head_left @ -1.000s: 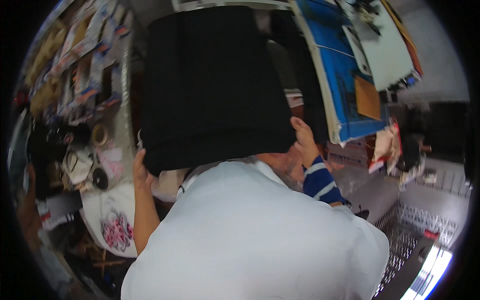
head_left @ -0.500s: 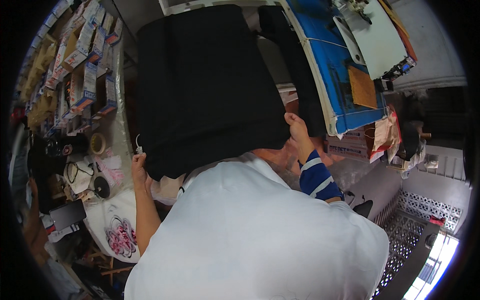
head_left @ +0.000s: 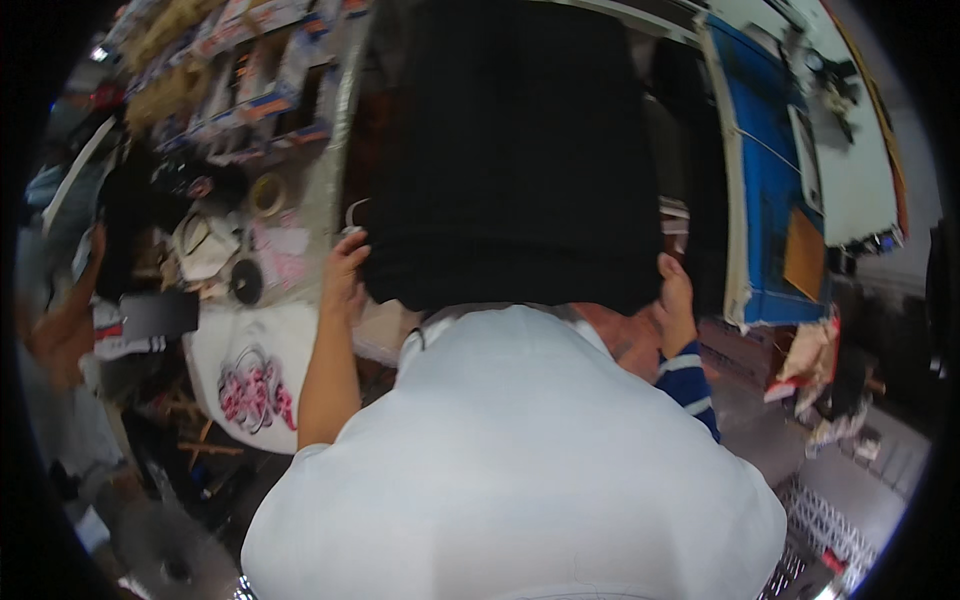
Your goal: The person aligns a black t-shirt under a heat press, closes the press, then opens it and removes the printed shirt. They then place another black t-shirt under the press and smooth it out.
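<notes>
A large black cloth [head_left: 510,160], probably a garment though its kind is not clear, lies spread in front of me, its near edge just ahead of my white shirt. My left hand [head_left: 345,275] grips its near left corner, fingers bent over the edge. At the near right corner, my right hand [head_left: 675,300] pinches the cloth's side, thumb up. Between the hands the near edge hangs in soft folds. Another strip of black fabric [head_left: 705,190] lies to the right, beside the blue panel; whether it joins the cloth is hidden.
To the right stands a blue panel [head_left: 765,170] with a pale frame and an orange-brown pad [head_left: 804,253]. At left are stacked boxes [head_left: 270,75], a tape roll [head_left: 267,195] and a white printed piece [head_left: 245,375]. Another person's arm [head_left: 75,310] shows at far left.
My view has turned, shifting the surroundings rightward. The near edge of the cloth now runs level instead of slanting. My hands sit farther apart, both still gripping it.
</notes>
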Motion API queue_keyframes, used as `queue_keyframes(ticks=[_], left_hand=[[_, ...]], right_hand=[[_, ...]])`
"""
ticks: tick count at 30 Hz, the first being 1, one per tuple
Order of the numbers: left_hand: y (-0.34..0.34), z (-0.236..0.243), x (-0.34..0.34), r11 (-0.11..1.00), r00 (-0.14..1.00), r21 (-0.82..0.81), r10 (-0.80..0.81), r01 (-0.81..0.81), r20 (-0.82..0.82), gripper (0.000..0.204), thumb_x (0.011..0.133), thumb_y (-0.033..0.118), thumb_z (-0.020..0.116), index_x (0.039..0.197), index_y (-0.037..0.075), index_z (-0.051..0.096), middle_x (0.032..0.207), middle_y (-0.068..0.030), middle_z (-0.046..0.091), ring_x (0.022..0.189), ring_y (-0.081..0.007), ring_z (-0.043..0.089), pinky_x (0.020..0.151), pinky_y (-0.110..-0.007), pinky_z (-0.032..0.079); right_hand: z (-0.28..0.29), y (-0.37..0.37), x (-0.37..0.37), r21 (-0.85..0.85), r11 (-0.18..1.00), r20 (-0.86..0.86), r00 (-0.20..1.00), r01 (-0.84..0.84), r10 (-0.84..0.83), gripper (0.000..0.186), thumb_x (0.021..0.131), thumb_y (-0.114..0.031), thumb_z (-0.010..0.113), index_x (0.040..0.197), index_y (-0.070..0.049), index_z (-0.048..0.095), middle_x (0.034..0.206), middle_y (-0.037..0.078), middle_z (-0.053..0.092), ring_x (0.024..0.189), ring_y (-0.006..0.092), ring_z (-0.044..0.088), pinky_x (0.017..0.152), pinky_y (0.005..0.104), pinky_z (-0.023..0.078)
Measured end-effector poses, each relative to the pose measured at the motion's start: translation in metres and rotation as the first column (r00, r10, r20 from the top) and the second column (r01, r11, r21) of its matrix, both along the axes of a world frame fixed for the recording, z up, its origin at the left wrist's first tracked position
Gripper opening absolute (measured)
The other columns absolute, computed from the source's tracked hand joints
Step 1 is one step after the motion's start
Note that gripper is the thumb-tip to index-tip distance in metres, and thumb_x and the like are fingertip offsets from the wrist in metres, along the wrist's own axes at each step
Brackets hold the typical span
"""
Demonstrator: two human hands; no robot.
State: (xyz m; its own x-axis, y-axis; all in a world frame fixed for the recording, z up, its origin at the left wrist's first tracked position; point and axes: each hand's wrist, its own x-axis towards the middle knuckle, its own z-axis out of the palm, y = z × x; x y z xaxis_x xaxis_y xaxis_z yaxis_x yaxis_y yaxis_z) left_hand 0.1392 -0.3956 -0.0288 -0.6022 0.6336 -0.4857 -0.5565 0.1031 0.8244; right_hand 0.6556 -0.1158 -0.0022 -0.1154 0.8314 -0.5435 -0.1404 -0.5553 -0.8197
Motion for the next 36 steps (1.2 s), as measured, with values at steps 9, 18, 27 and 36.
queue_keyframes(ticks=[9, 18, 27, 36], left_hand=[[0.000, -0.016, 0.005, 0.999, 0.990, -0.028, -0.046, 0.043, -0.131, 0.025, 0.090, -0.002, 0.068, 0.115, 0.003, 0.063, 0.107, -0.0079, 0.068, 0.097, -0.0178, 0.066, 0.090, -0.031, 0.055], [0.039, -0.021, 0.080, 0.953, 0.928, -0.228, -0.110, 0.200, 0.355, 0.032, 0.101, 0.022, 0.060, 0.125, 0.001, 0.059, 0.110, -0.0095, 0.068, 0.098, -0.0181, 0.066, 0.086, -0.030, 0.056], [0.104, -0.002, 0.005, 0.996, 0.863, -0.012, -0.074, 0.093, 0.500, 0.059, 0.104, 0.049, 0.049, 0.135, 0.000, 0.056, 0.117, -0.0145, 0.068, 0.103, -0.0226, 0.067, 0.091, -0.037, 0.056], [0.320, 0.000, -0.150, 0.980, 0.997, 0.188, 0.055, -0.065, 0.059, 0.051, 0.105, 0.048, 0.048, 0.124, 0.002, 0.058, 0.124, -0.0146, 0.062, 0.119, -0.0301, 0.059, 0.095, -0.042, 0.052]], right_hand=[[-0.030, 0.006, 0.001, 0.152, 0.988, 0.352, 0.936, -0.034, -0.022, 0.026, 0.104, -0.023, 0.057, 0.113, -0.001, 0.068, 0.101, 0.003, 0.069, 0.088, 0.0121, 0.062, 0.086, 0.0247, 0.048], [-0.057, -0.007, -0.014, -0.368, 0.929, -0.227, 0.973, -0.045, -0.043, 0.026, 0.094, -0.020, 0.064, 0.108, 0.001, 0.071, 0.101, 0.014, 0.074, 0.085, 0.0241, 0.073, 0.078, 0.0368, 0.062], [-0.031, 0.084, -0.047, -0.306, 0.948, -0.114, 0.992, -0.081, 0.048, 0.028, 0.099, -0.027, 0.061, 0.111, -0.002, 0.069, 0.105, 0.010, 0.071, 0.099, 0.0198, 0.067, 0.091, 0.0341, 0.055], [-0.011, 0.325, -0.190, 0.596, 0.771, 0.570, 0.794, -0.222, -0.212, 0.029, 0.101, -0.029, 0.061, 0.104, -0.001, 0.069, 0.089, 0.005, 0.068, 0.074, 0.0118, 0.063, 0.067, 0.0262, 0.051]])
